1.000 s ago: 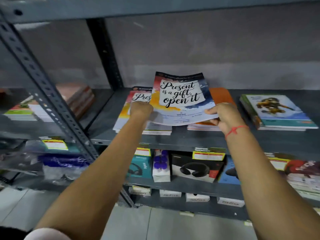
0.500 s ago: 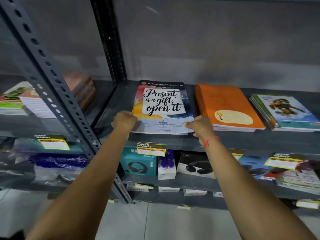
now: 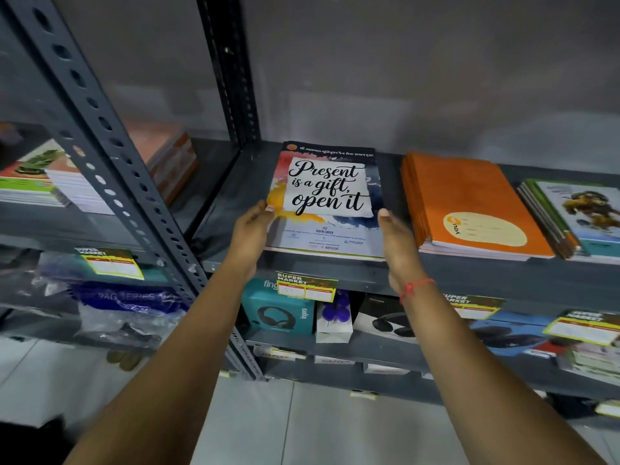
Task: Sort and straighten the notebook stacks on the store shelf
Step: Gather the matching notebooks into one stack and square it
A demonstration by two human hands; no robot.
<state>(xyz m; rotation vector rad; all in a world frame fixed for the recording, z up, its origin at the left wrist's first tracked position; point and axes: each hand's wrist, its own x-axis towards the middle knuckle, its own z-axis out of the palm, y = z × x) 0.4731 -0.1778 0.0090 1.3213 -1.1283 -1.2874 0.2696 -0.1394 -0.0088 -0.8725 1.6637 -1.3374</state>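
A stack of notebooks with the cover "Present is a gift, open it" [image 3: 327, 196] lies flat on the grey metal shelf [image 3: 469, 280]. My left hand [image 3: 250, 234] presses flat against the stack's left edge. My right hand [image 3: 397, 245], with a red thread at the wrist, presses flat against its right edge. Both hands have straight fingers and grip nothing. To the right lies an orange notebook stack [image 3: 469, 206], and beyond it a green-edged stack with a cartoon cover [image 3: 577, 219].
A slanted perforated steel upright [image 3: 110, 156] stands left of my arms. More notebook stacks [image 3: 50, 182] sit on the left bay's shelf. Boxed headphones [image 3: 278, 310] and price tags [image 3: 305, 286] fill the shelf below. White floor tiles lie underneath.
The notebook I held lifted one second ago now lies flat on its stack. My hands have moved from its front corners to the stack's two sides.
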